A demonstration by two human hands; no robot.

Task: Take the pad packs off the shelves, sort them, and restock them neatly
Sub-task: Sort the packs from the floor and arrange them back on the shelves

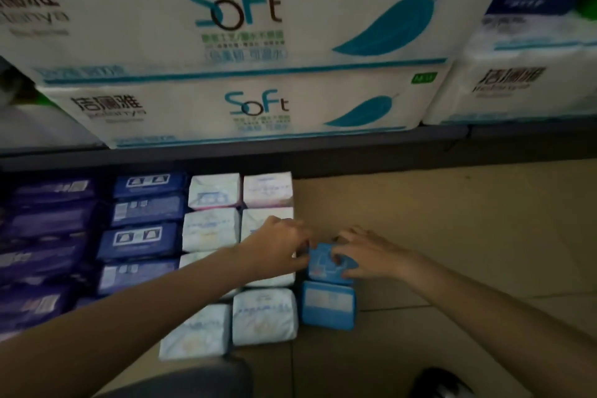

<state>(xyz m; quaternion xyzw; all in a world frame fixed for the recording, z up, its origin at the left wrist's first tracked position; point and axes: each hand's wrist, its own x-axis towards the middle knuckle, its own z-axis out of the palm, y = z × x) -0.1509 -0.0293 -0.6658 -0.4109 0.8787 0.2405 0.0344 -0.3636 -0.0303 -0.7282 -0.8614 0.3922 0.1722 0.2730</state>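
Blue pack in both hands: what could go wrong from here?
1. Both hands, left hand and right hand, grip the blue pack right beside the white packs; setting it down may nudge that column askew.
2. It may land crooked against the second blue pack just nearer the camera, spoiling the row.

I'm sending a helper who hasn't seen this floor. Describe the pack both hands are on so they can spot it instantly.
Below the Soft tissue cartons, pad packs lie in columns on the floor. Take the rightmost column, just right of the white packs. It holds two bright blue packs; yours is the farther bright blue pack, between the left hand and right hand.
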